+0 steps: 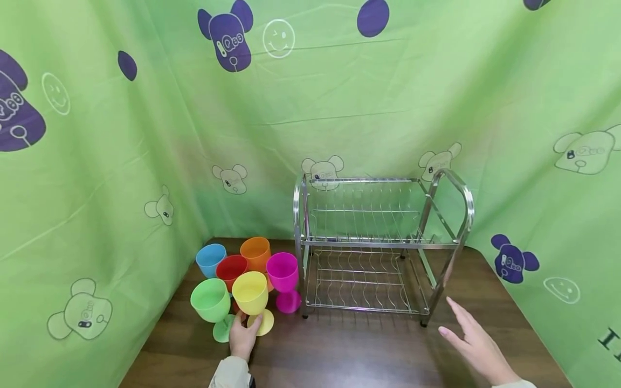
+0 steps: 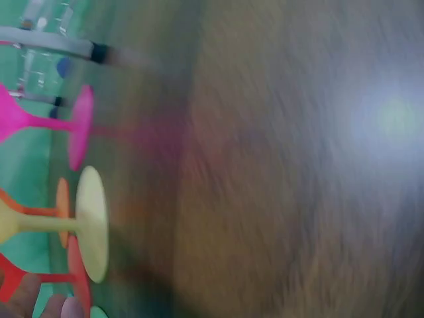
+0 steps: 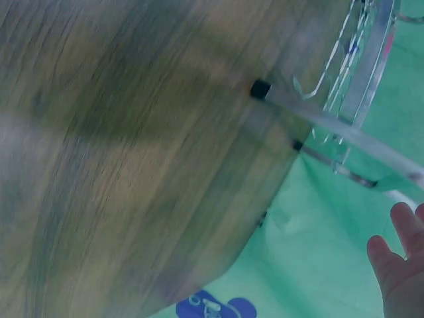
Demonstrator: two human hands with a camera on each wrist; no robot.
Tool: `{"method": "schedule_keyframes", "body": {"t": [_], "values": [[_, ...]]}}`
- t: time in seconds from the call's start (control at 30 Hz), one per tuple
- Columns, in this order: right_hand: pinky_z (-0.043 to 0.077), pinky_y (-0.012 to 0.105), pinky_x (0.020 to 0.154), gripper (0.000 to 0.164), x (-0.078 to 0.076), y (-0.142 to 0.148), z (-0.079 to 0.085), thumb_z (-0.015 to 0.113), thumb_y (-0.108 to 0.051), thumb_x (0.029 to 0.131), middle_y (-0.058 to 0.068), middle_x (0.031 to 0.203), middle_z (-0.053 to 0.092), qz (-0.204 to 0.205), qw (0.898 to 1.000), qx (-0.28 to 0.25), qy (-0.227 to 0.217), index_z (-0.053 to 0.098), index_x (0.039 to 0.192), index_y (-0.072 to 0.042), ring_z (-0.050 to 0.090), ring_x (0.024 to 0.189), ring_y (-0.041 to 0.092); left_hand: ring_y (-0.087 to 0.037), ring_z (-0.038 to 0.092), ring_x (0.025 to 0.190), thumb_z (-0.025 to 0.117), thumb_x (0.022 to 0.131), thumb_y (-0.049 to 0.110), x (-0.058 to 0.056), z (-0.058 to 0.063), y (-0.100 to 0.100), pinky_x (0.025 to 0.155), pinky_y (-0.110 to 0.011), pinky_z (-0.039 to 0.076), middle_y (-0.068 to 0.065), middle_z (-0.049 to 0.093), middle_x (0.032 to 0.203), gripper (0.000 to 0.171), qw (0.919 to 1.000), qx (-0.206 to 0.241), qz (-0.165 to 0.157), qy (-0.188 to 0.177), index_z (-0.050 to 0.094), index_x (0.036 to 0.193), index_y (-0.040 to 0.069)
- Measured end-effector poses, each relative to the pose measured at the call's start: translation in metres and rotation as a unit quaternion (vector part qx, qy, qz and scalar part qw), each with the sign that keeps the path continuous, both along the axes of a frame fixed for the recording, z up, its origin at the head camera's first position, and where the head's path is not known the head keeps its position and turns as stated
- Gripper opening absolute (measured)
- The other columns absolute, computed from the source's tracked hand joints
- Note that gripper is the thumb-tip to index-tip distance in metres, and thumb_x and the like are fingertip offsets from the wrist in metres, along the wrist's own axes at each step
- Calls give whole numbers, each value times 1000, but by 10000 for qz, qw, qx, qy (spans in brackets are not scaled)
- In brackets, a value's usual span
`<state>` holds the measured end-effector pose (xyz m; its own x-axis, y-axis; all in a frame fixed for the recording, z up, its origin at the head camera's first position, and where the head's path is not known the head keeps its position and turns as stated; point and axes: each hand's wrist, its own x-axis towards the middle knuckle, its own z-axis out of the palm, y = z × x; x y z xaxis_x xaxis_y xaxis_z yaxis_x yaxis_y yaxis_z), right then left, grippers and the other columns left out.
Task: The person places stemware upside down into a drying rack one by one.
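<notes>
Several coloured plastic goblets stand together at the table's left. My left hand [image 1: 244,337] reaches in at the front of the group, its thumb and fingers spread near the stem of the yellow goblet [image 1: 250,293]. In the left wrist view the fingertips [image 2: 28,295] show beside the yellow goblet's stem, not wrapped around it. Next to that hand is the green goblet [image 1: 211,302]; behind are the red goblet [image 1: 232,272], blue goblet [image 1: 211,260] and orange goblet [image 1: 255,253]. The magenta goblet [image 1: 283,272] stands to the right. My right hand [image 1: 477,345] hovers with fingers extended, holding nothing.
A two-tier metal dish rack [image 1: 361,245] stands at the back centre, right beside the magenta goblet. Its front right leg [image 3: 331,122] is close to my right hand. Green printed cloth [image 1: 364,108] surrounds the brown wooden table [image 1: 349,350] at the back and sides.
</notes>
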<state>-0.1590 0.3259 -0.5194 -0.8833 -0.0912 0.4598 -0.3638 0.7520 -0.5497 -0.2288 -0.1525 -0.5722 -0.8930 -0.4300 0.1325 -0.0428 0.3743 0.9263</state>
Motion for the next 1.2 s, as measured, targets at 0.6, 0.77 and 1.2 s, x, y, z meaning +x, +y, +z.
{"method": "schedule_keyframes", "body": {"t": [0.6, 0.77, 1.2], "values": [[43, 61, 77, 68, 0, -15, -6, 70, -10, 83, 27, 129, 50, -171, 9999, 4, -3, 38, 142, 1, 37, 110, -7, -33, 54, 105, 83, 70, 3, -16, 4, 1, 91, -34, 45, -24, 56, 116, 72, 9920, 917, -293, 815, 41, 127, -9], [42, 64, 76, 68, 1, -14, -5, 69, -9, 84, 28, 128, 50, -134, 9999, -52, 32, 37, 143, 2, 32, 109, -14, -35, 52, 105, 84, 68, 4, -14, 2, 0, 96, -46, 41, -25, 55, 117, 75, 9928, 876, -189, 790, 41, 127, -10], [38, 28, 86, 68, -3, -19, -4, 70, -8, 82, 23, 129, 50, 54, 9997, -138, 179, 40, 141, 0, 29, 111, -17, -34, 49, 107, 88, 59, 7, 3, 19, 6, 92, -54, 41, -20, 54, 118, 84, 9894, 26, -1180, 849, 43, 129, -4]]}}
